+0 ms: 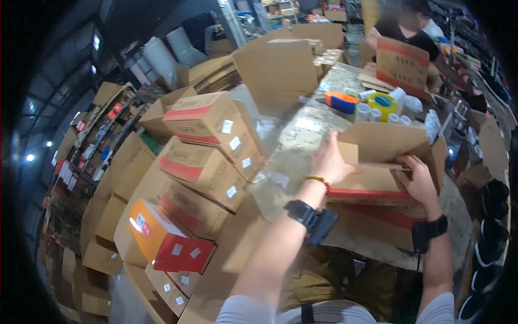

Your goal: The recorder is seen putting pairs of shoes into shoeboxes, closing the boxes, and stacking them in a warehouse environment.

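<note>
An open cardboard box (pixel 372 194) with a red band along its front lies on the worktable before me. My left hand (pixel 330 162) grips its left end, fingers along the outside and thumb reaching over a small side flap (pixel 348 153). At the right part of the front edge, my right hand (pixel 416 177) has its fingers curled over a cardboard flap (pixel 384 166). The back flap (pixel 380 137) stands up behind. What lies inside the box, if anything, is hidden. Under it shows another red-banded piece of cardboard (pixel 372 221).
Beyond the box are tape rolls (pixel 382 102) and an orange-and-blue tape dispenser (pixel 341 100) on the table (pixel 313 123). Packed boxes (pixel 202 162) and an orange-red box (pixel 162 237) fill a large carton at left. Across the table a person (pixel 413 29) is behind another box (pixel 402 65).
</note>
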Demonstrator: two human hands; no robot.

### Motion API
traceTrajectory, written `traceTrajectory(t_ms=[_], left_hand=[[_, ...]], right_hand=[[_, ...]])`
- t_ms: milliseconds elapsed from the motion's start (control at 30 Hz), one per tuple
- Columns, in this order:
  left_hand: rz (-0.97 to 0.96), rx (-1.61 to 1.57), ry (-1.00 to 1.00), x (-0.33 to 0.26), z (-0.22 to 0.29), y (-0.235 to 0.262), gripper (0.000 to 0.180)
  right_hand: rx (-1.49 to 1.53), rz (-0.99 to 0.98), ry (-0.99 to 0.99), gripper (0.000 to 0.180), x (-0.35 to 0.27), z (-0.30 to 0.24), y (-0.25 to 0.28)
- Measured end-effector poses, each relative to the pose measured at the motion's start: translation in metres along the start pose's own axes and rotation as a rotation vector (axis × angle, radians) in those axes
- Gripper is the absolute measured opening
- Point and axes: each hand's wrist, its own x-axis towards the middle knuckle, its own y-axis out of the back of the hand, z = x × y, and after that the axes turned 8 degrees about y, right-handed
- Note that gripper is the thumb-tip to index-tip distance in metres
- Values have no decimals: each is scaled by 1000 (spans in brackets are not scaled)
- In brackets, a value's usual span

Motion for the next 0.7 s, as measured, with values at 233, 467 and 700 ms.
traceTrajectory(t_ms=[233,467,700], left_hand=[[10,52,10,-7,-17,-7,111],[81,-635,-388,2,-52,-21,33],[185,143,-320,-27,5,-7,77]], right_hand=[[-152,727,337,20,-26,49,37],[162,359,96,64,-34,91,4],[-154,152,43,70,-30,56,38]])
